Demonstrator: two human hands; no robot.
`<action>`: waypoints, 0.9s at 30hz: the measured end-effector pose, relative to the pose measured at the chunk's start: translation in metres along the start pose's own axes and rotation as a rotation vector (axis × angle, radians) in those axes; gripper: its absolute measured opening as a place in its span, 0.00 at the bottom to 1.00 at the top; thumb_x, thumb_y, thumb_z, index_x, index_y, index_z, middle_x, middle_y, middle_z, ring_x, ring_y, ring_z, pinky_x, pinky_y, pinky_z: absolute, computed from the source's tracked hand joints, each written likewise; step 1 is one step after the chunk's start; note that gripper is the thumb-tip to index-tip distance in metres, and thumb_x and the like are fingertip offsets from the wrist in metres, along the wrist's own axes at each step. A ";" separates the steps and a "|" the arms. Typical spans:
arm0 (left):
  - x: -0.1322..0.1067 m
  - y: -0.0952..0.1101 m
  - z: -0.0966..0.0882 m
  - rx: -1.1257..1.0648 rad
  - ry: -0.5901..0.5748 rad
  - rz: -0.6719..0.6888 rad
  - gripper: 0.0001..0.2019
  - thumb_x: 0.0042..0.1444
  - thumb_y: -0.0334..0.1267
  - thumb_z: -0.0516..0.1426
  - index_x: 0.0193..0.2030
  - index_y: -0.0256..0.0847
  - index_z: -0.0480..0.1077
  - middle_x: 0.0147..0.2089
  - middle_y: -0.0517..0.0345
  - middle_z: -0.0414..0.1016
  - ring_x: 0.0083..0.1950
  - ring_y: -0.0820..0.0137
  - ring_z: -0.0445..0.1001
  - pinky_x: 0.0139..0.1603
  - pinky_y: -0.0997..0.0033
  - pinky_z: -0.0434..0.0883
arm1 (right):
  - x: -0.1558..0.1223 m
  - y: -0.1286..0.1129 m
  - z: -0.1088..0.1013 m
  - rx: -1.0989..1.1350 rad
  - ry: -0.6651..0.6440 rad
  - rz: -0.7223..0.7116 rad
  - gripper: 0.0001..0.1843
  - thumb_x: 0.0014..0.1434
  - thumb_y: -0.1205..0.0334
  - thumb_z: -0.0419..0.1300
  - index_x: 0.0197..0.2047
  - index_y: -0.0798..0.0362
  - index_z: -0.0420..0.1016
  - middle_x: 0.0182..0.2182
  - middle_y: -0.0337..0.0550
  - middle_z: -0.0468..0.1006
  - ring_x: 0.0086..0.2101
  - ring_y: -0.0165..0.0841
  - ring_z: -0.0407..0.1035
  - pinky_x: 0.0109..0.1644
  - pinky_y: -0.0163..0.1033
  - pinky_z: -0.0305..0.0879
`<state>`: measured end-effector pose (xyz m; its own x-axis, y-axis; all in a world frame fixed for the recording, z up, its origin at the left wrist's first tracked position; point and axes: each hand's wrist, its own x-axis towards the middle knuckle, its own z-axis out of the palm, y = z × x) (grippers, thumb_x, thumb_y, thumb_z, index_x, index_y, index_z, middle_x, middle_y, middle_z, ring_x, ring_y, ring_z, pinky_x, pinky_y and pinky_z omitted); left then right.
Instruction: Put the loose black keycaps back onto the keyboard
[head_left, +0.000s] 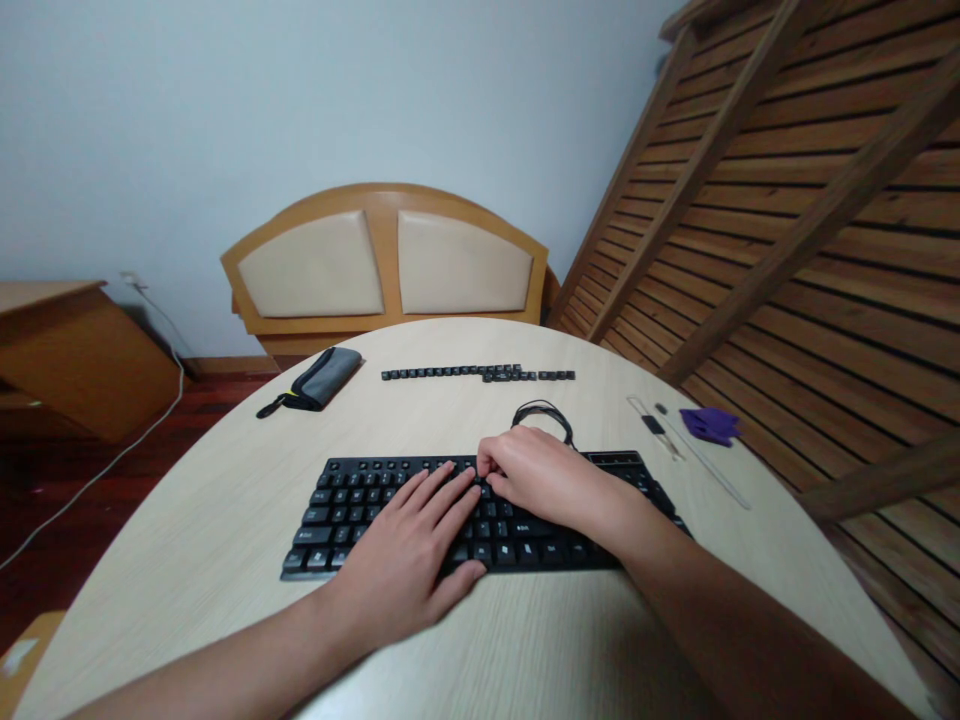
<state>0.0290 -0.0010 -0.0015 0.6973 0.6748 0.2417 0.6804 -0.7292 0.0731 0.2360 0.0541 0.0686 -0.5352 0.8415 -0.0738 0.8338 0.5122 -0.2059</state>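
Observation:
A black keyboard (319,515) lies on the round table in front of me. My left hand (416,540) rests flat across its middle keys with the fingers stretched out and the thumb by the front edge. My right hand (536,475) is closed over the keyboard's upper row, just right of the left fingertips. Whatever its curled fingers may hold is hidden. Behind the keyboard, loose black keycaps (442,371) are lined up in a row, with a shorter row beside it. A coiled black cable (546,405) lies behind my right hand.
On the pale round table (247,520), a grey zip pouch (330,377) stands at the left. To the right lie a wire tool with a black handle (653,425), a thin pale strip (712,465) and a purple cloth (709,425). A wooden slatted frame (787,250) leans on the right.

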 end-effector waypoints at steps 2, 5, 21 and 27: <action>0.000 0.000 0.000 0.004 -0.003 0.001 0.32 0.68 0.53 0.53 0.73 0.37 0.57 0.75 0.48 0.56 0.75 0.53 0.55 0.72 0.46 0.59 | 0.000 0.001 -0.001 0.017 0.004 0.004 0.11 0.61 0.71 0.59 0.41 0.51 0.81 0.38 0.45 0.85 0.41 0.40 0.78 0.41 0.37 0.64; 0.000 0.000 0.000 0.010 0.001 -0.002 0.32 0.68 0.53 0.53 0.73 0.38 0.57 0.75 0.48 0.56 0.75 0.53 0.55 0.72 0.47 0.59 | 0.000 0.003 -0.001 0.052 0.008 -0.017 0.10 0.61 0.71 0.59 0.40 0.51 0.82 0.38 0.45 0.85 0.41 0.39 0.78 0.42 0.37 0.65; 0.000 0.001 0.000 0.018 0.005 0.001 0.32 0.68 0.54 0.52 0.72 0.37 0.58 0.75 0.47 0.57 0.74 0.52 0.56 0.72 0.46 0.59 | 0.002 0.011 0.001 0.118 0.030 -0.030 0.08 0.59 0.71 0.62 0.37 0.50 0.81 0.36 0.42 0.85 0.39 0.36 0.77 0.40 0.35 0.64; 0.000 0.001 0.000 0.005 0.004 -0.003 0.32 0.68 0.53 0.53 0.72 0.37 0.58 0.75 0.47 0.57 0.75 0.53 0.55 0.73 0.47 0.58 | 0.000 0.003 -0.002 0.002 0.019 0.022 0.09 0.61 0.70 0.61 0.39 0.49 0.82 0.36 0.43 0.84 0.38 0.38 0.77 0.38 0.37 0.62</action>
<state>0.0298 -0.0018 -0.0010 0.6941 0.6768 0.2451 0.6839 -0.7263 0.0689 0.2387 0.0554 0.0702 -0.5140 0.8557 -0.0593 0.8450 0.4933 -0.2065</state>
